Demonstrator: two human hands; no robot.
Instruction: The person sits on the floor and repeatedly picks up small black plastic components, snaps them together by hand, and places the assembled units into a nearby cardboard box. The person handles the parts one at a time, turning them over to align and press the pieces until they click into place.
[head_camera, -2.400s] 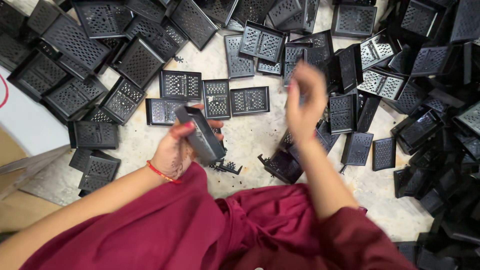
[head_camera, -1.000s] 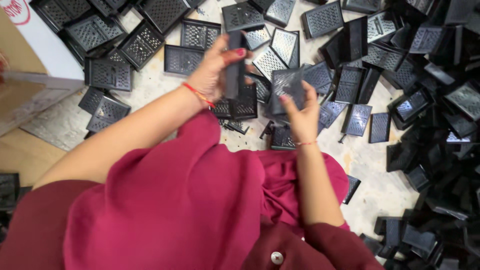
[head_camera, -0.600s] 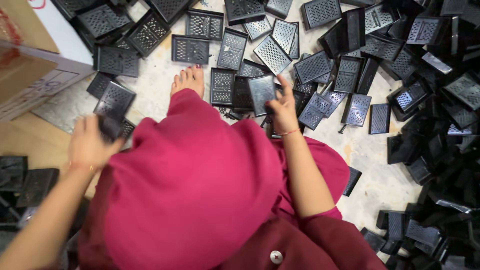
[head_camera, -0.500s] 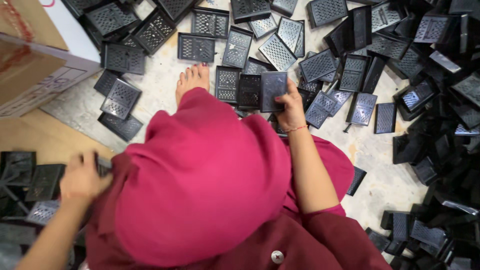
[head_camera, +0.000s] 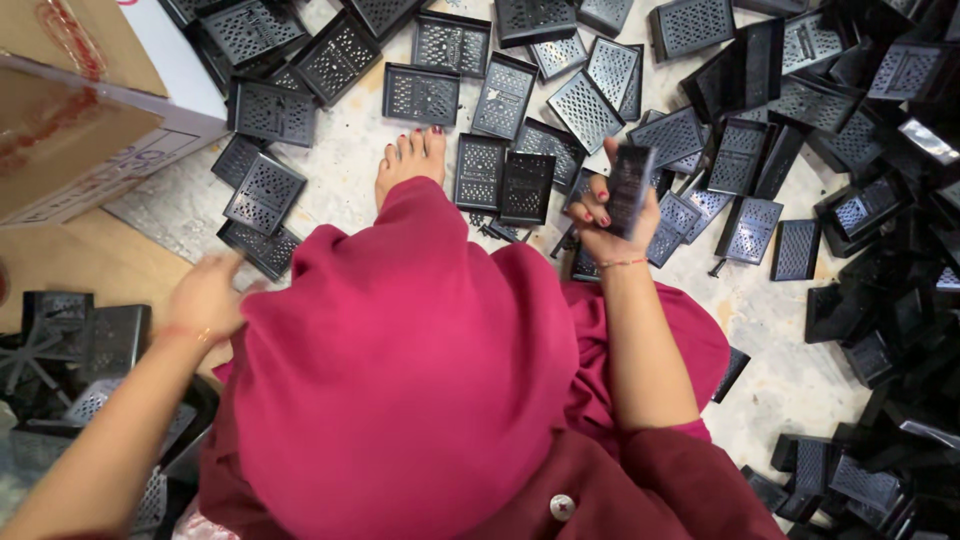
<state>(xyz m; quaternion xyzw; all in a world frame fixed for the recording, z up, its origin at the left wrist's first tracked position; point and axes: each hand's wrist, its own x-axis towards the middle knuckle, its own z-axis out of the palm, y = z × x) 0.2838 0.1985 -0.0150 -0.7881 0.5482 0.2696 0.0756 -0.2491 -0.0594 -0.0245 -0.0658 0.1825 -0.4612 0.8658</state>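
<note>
— Since half a second ago, your right hand (head_camera: 612, 215) has lifted one black perforated plate (head_camera: 630, 188) off the floor; what has the grip got now?

— Your fingers are clamped on it, thumb across the near face, the plate tilted on edge just above the loose tiles (head_camera: 500, 180) spread on the speckled stone floor (head_camera: 780, 370). It is a flat rectangle of matte black plastic, pierced with rows of small holes inside a raised rim.

— And your left hand (head_camera: 205, 297)?

— It has swung out to your left and is blurred; I cannot tell whether that grip is apart or together. Below it lies a stack of the same black plates (head_camera: 70, 345).

— Containers?

— Beyond your left hand stands a cardboard box (head_camera: 80, 110), brown with a white side; its contents are hidden. Right of your right grip, a heap of plates (head_camera: 890, 250) lies jumbled.
</note>
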